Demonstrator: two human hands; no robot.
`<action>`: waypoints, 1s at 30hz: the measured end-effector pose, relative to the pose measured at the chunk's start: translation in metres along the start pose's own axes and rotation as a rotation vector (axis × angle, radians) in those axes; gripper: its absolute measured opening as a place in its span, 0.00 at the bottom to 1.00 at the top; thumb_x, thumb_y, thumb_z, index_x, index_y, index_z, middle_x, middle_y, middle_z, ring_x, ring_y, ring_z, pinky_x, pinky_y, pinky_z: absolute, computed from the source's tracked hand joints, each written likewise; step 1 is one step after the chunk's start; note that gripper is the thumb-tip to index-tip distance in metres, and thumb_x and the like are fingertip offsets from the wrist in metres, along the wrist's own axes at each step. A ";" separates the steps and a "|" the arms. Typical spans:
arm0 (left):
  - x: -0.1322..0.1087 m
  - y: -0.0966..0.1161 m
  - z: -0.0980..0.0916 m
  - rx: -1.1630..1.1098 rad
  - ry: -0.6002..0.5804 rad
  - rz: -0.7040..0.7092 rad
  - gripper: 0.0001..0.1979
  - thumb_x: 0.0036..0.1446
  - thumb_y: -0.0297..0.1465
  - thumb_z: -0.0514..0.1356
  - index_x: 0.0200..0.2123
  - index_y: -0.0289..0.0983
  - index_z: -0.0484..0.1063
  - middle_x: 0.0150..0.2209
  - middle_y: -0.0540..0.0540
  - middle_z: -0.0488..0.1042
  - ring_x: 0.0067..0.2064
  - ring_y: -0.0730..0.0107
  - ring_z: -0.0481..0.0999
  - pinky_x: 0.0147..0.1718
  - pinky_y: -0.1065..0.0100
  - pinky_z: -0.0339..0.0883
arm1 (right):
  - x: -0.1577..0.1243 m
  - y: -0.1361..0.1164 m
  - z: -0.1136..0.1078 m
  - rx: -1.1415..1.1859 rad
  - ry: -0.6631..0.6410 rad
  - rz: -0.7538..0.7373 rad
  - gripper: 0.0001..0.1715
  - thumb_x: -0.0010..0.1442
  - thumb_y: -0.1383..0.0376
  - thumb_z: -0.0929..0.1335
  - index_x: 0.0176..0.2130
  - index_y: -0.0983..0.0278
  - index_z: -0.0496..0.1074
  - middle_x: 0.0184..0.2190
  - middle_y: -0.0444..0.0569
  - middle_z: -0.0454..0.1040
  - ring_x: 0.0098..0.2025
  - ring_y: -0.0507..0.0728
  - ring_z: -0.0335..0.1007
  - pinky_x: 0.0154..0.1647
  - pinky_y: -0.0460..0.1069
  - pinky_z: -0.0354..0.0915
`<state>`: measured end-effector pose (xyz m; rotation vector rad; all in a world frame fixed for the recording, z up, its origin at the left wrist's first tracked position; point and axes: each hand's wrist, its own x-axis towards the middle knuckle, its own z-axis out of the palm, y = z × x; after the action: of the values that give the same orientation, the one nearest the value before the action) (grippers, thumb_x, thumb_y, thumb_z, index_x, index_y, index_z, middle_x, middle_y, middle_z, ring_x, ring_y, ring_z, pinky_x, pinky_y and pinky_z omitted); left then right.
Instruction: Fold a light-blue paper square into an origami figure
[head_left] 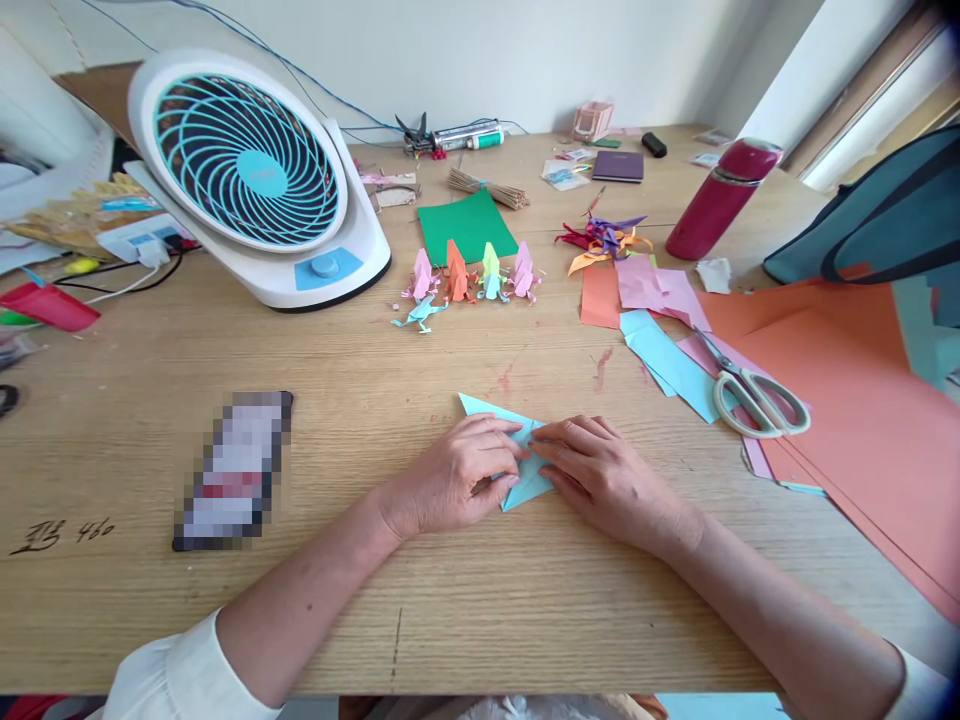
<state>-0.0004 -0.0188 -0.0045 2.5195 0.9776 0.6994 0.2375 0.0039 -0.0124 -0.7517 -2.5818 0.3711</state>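
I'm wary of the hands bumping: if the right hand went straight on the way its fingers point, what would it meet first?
Most likely the left hand: the right hand points toward it across the blue paper, though the exact gap is hard to judge.

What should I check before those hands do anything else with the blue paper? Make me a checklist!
1. Left hand on the light blue paper: ok, its fingers rest on it.
2. Right hand on the paper too: ok, fingertips at its right side.
3. Creases neat and lined up: cannot tell, fingers cover part of the paper.
4. Scissors away from the fingers: ok, they lie off to the right, on colored paper sheets.
5. Little folded figures out of the way: ok, they stand farther back, in front of the green sheet.
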 end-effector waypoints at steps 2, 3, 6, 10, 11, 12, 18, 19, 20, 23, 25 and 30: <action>0.001 -0.007 0.001 0.039 0.089 -0.076 0.09 0.64 0.25 0.55 0.42 0.39 0.74 0.44 0.46 0.80 0.57 0.61 0.73 0.59 0.54 0.65 | 0.000 0.001 0.001 0.007 -0.008 -0.008 0.13 0.69 0.67 0.64 0.51 0.65 0.72 0.50 0.56 0.74 0.49 0.61 0.69 0.49 0.58 0.65; 0.002 -0.011 0.001 0.085 0.136 -0.135 0.10 0.64 0.26 0.55 0.46 0.39 0.73 0.46 0.45 0.79 0.58 0.59 0.72 0.58 0.53 0.65 | 0.000 0.001 0.001 0.009 -0.011 -0.007 0.13 0.69 0.67 0.64 0.51 0.65 0.72 0.50 0.56 0.74 0.49 0.61 0.69 0.49 0.58 0.65; 0.005 -0.022 -0.002 0.228 0.169 -0.299 0.17 0.64 0.31 0.59 0.56 0.37 0.68 0.55 0.40 0.73 0.59 0.54 0.69 0.58 0.50 0.64 | -0.001 0.001 0.001 0.003 -0.011 0.004 0.14 0.69 0.67 0.63 0.52 0.65 0.72 0.51 0.56 0.74 0.49 0.61 0.69 0.49 0.58 0.65; 0.016 -0.025 -0.011 0.373 0.042 -0.457 0.18 0.61 0.40 0.62 0.50 0.38 0.72 0.49 0.41 0.73 0.52 0.53 0.71 0.51 0.52 0.66 | -0.001 0.001 0.001 -0.004 -0.010 0.002 0.14 0.69 0.67 0.64 0.52 0.66 0.72 0.52 0.56 0.73 0.49 0.62 0.68 0.48 0.58 0.65; 0.021 -0.023 -0.014 0.413 0.002 -0.502 0.18 0.59 0.44 0.62 0.47 0.38 0.74 0.47 0.41 0.73 0.50 0.52 0.71 0.50 0.51 0.66 | -0.001 0.001 0.001 -0.004 -0.011 0.001 0.14 0.69 0.67 0.64 0.52 0.65 0.73 0.52 0.56 0.73 0.49 0.62 0.68 0.48 0.58 0.66; 0.026 -0.022 -0.017 0.444 -0.040 -0.546 0.20 0.57 0.48 0.63 0.43 0.38 0.74 0.45 0.40 0.72 0.50 0.50 0.70 0.49 0.51 0.65 | -0.001 0.001 0.001 -0.004 -0.013 0.000 0.14 0.69 0.67 0.64 0.52 0.65 0.73 0.52 0.56 0.73 0.49 0.61 0.69 0.48 0.58 0.66; 0.062 -0.009 -0.031 0.454 -0.354 -0.576 0.30 0.47 0.57 0.65 0.38 0.36 0.72 0.42 0.38 0.74 0.49 0.45 0.70 0.49 0.48 0.60 | -0.001 0.002 0.002 0.000 -0.006 -0.014 0.15 0.68 0.68 0.64 0.53 0.65 0.73 0.52 0.58 0.73 0.49 0.62 0.69 0.49 0.59 0.68; 0.068 -0.007 -0.031 0.446 -0.395 -0.558 0.29 0.46 0.56 0.66 0.37 0.36 0.72 0.42 0.38 0.75 0.50 0.44 0.70 0.50 0.49 0.59 | -0.001 0.002 0.002 0.002 -0.004 -0.014 0.16 0.68 0.68 0.64 0.53 0.65 0.73 0.52 0.58 0.72 0.49 0.62 0.69 0.49 0.59 0.68; 0.073 -0.005 -0.031 0.444 -0.424 -0.547 0.28 0.46 0.54 0.66 0.37 0.35 0.72 0.42 0.38 0.75 0.50 0.44 0.70 0.50 0.49 0.58 | -0.002 0.002 0.002 0.004 -0.003 -0.012 0.16 0.68 0.68 0.64 0.53 0.65 0.73 0.52 0.58 0.72 0.49 0.62 0.69 0.49 0.59 0.69; 0.084 -0.005 -0.030 0.397 -0.506 -0.518 0.23 0.48 0.50 0.67 0.35 0.36 0.73 0.41 0.39 0.77 0.48 0.47 0.73 0.50 0.51 0.58 | -0.001 0.001 0.001 0.018 -0.011 -0.005 0.18 0.68 0.69 0.63 0.54 0.64 0.73 0.51 0.58 0.72 0.49 0.62 0.70 0.48 0.58 0.70; 0.088 -0.008 -0.029 0.359 -0.560 -0.531 0.21 0.48 0.48 0.68 0.33 0.37 0.73 0.38 0.41 0.77 0.45 0.49 0.75 0.48 0.51 0.58 | -0.001 0.001 0.001 0.031 -0.017 -0.001 0.17 0.68 0.70 0.62 0.54 0.64 0.73 0.50 0.58 0.73 0.48 0.62 0.70 0.47 0.59 0.71; 0.091 -0.017 -0.031 0.309 -0.572 -0.607 0.20 0.46 0.48 0.69 0.26 0.37 0.72 0.32 0.45 0.78 0.39 0.55 0.76 0.46 0.55 0.59 | -0.001 0.001 0.004 0.052 -0.006 0.007 0.16 0.69 0.71 0.62 0.52 0.66 0.72 0.51 0.58 0.73 0.49 0.62 0.69 0.48 0.59 0.71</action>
<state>0.0313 0.0612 0.0411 2.2332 1.5748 -0.3528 0.2368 0.0041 -0.0165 -0.7419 -2.5650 0.4417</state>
